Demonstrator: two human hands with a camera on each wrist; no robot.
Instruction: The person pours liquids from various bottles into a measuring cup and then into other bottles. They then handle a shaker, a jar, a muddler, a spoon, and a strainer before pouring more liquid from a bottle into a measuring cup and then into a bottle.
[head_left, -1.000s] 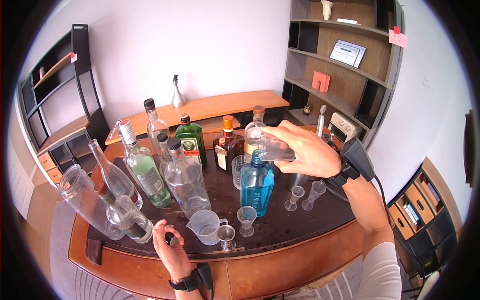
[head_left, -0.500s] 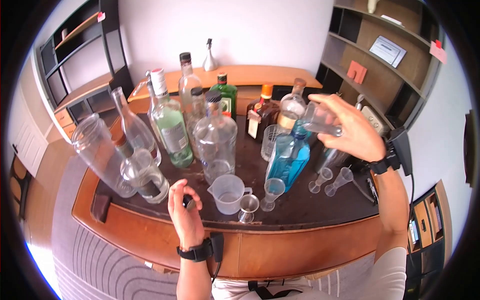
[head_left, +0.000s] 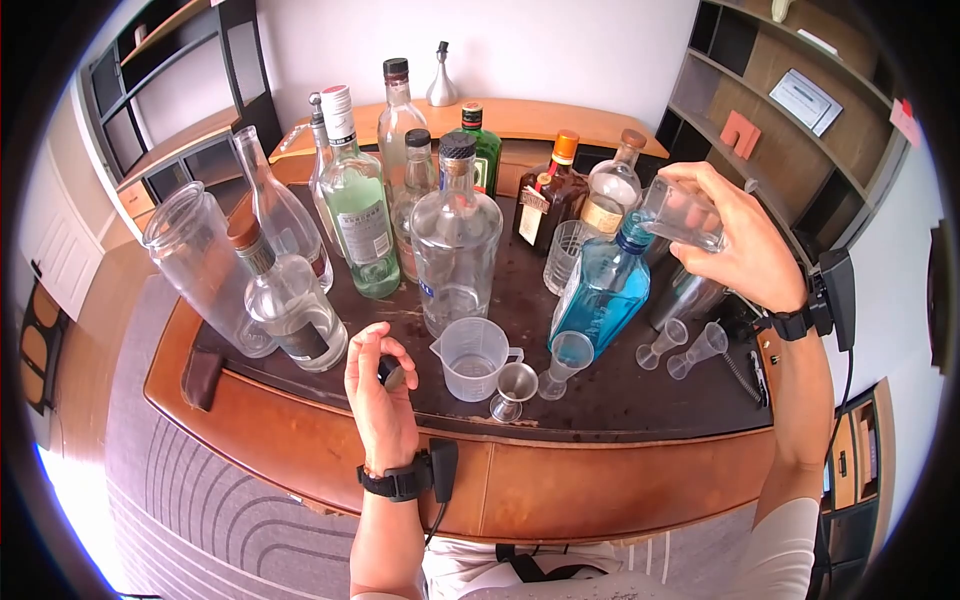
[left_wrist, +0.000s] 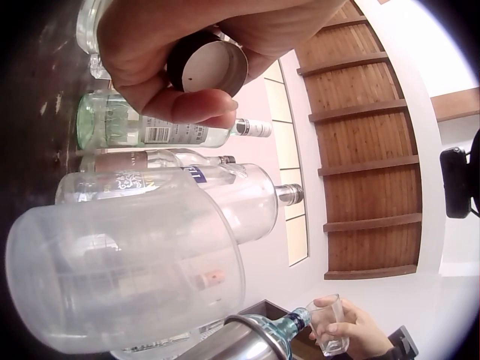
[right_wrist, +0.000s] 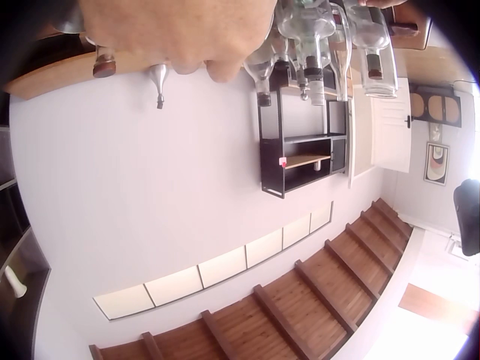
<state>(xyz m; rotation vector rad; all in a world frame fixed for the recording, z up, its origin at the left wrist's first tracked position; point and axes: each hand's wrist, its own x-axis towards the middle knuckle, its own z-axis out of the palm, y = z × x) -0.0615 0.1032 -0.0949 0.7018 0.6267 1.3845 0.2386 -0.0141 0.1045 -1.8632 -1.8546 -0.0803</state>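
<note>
Glass (head_left: pixel 683 213), tilted, is gripped by the right hand (head_left: pixel 740 245) over the blue bottle's (head_left: pixel 603 295) neck, mid-surface toward the right edge. Left hand (head_left: pixel 378 400) pinches a black cap (head_left: pixel 391 373) above the surface's front edge, beside the measuring cup (head_left: pixel 476 358).

Left hand (head_left: pixel 378 395) raised, fingers curled in a pinch; right hand (head_left: pixel 735 240) lifted high, fingers gripping.

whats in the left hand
The left hand pinches a small dark bottle cap, its pale hollow inside facing the wrist camera. The cap's top and side are covered by the fingers.
</note>
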